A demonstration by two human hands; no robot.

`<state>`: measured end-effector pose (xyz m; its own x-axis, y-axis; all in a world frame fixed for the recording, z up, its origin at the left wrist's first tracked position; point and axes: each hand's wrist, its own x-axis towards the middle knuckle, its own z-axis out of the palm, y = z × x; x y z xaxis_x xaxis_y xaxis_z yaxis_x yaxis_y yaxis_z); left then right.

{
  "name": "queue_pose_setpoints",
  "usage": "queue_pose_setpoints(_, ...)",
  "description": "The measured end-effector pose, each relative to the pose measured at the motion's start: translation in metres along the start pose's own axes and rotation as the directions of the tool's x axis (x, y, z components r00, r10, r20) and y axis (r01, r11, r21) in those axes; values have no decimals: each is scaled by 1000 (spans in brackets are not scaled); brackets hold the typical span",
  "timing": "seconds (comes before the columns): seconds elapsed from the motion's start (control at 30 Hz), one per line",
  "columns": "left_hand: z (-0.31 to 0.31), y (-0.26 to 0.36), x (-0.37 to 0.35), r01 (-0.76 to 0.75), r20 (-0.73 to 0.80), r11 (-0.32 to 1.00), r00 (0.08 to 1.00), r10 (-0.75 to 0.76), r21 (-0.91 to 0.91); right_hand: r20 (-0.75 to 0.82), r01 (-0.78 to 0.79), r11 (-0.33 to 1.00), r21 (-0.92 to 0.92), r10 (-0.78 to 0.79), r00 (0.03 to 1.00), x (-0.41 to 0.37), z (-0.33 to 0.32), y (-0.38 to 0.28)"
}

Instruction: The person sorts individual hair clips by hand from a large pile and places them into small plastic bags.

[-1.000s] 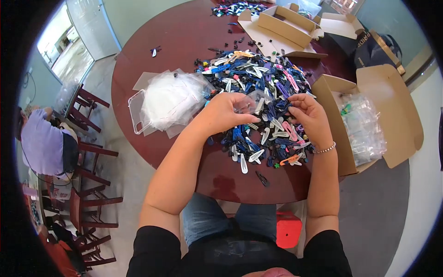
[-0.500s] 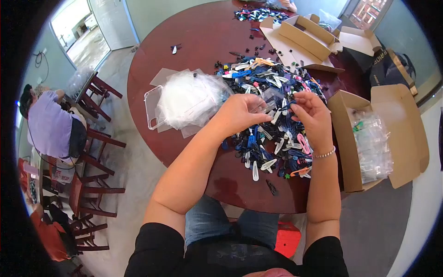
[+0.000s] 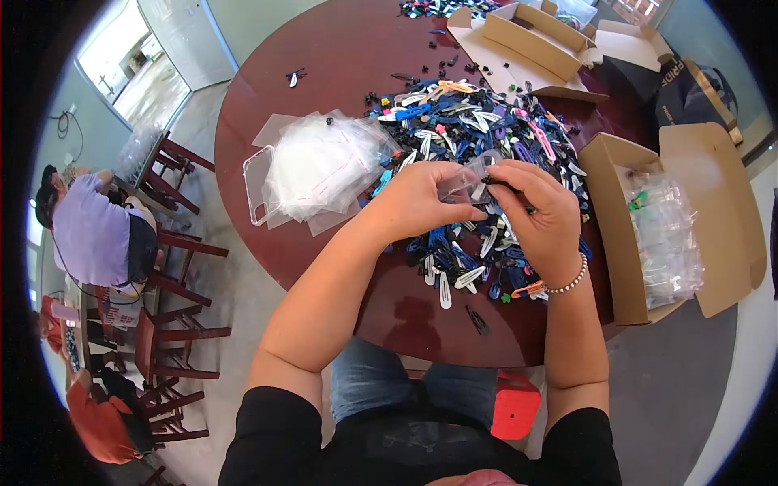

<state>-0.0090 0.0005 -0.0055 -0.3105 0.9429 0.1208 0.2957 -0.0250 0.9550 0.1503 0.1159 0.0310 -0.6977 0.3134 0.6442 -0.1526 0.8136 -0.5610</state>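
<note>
While the small clear bag hangs in mid-air just above the heap of hair clips, both hands have it between them. The left hand has its fingers pinched together on the bag's near side. The right hand meets it from the other side, fingers bunched tight on the bag's mouth. Something thin and dark shows at those fingertips, though what it is I cannot tell. A beaded bracelet sits on the right wrist. The heap spreads under and beyond the hands over the round dark-red bench, blue, white, pink and orange clips all mixed. Just left of the heap lies a loose stack of empty clear bags. To the right, beside the bench's edge, an open cardboard box holds filled bags. More cardboard boxes lie on the far side. Well off to the left, a person in a lilac top sits among wooden chairs.
</note>
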Motion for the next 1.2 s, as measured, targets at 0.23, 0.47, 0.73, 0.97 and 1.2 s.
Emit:
queue_pose_setpoints(0.23,0,2,1,71,53,993,996,-67,-91,-1,-79,956,284,82,997,-3,3,8)
queue_pose_setpoints(0.47,-5,13,-3,114,130,987,987,-98,-117,-59,-113,893,436,154,986,-5,6,3)
queue_pose_setpoints(0.73,-17,10,-3,255,171,766,967,-190,-590,-64,-301,732,611,425,903,1,-2,-1)
queue_pose_setpoints(0.97,-15,16,-4,318,221,753,948,-231,-576,-59,-280,769,575,380,923,-1,2,-3)
queue_pose_setpoints(1.2,-8,19,-7,326,355,899,910,-214,-291,-88,-69,811,581,146,985,-5,5,1)
